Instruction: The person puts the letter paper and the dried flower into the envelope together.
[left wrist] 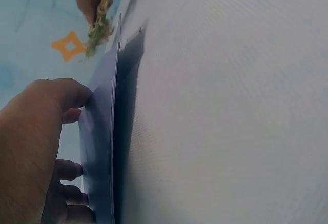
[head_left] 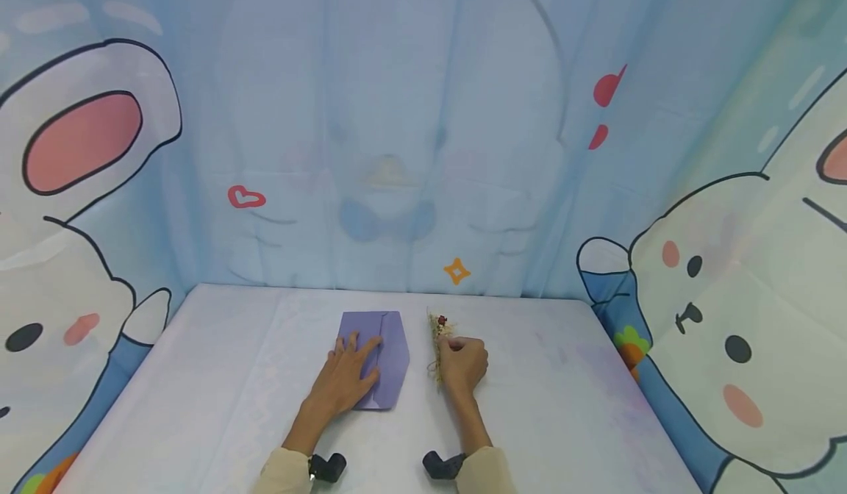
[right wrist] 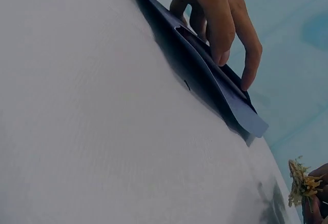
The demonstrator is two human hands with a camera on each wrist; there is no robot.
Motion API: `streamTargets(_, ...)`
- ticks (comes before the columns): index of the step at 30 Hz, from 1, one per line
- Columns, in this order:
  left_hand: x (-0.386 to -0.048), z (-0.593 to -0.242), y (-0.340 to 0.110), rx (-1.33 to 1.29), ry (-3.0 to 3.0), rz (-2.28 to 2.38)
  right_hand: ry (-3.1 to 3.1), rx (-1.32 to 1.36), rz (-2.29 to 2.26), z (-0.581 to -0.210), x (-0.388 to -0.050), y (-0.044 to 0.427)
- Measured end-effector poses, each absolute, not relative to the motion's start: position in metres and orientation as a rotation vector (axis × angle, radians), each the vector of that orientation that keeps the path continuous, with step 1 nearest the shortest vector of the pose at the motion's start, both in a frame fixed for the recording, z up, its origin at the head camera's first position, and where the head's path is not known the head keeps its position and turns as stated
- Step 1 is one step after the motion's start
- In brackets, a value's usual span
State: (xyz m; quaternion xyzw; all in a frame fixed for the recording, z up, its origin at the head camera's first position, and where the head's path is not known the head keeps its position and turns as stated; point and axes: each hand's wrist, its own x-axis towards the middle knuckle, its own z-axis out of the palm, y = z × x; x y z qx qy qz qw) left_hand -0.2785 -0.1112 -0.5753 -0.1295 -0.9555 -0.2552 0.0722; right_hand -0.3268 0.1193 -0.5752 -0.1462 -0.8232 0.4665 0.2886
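Observation:
A purple envelope (head_left: 395, 362) lies on the white-covered table, its pointed flap side toward the right. My left hand (head_left: 345, 376) rests on it with fingers spread; in the left wrist view the fingertips of the left hand (left wrist: 38, 131) touch the envelope (left wrist: 100, 131). To the right, my right hand (head_left: 463, 364) pinches a small bunch of dried flowers (head_left: 441, 321) with a dark red bloom, held upright beside the envelope, not touching it. The right wrist view shows the flowers (right wrist: 302, 183) at its lower right corner and the envelope (right wrist: 215, 80) slightly gaping at its edge.
The white tablecloth (head_left: 562, 406) spreads around both hands. Behind the table hangs a light blue curtain (head_left: 397, 75) printed with white rabbits. Dark straps with black mounts sit at both wrists.

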Motion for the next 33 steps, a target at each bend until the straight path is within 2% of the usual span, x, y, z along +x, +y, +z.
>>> streamTargets(23,-0.282,-0.577,-0.11,-0.394,-2.871,-0.723,-2.283,-0.262,1.266,-0.566,-0.323,0.067)
streamTargets(33,-0.283,-0.576,-0.113,-0.4,-2.873,-0.749,-2.318,-0.244,1.263,-0.575,-0.322,0.052)
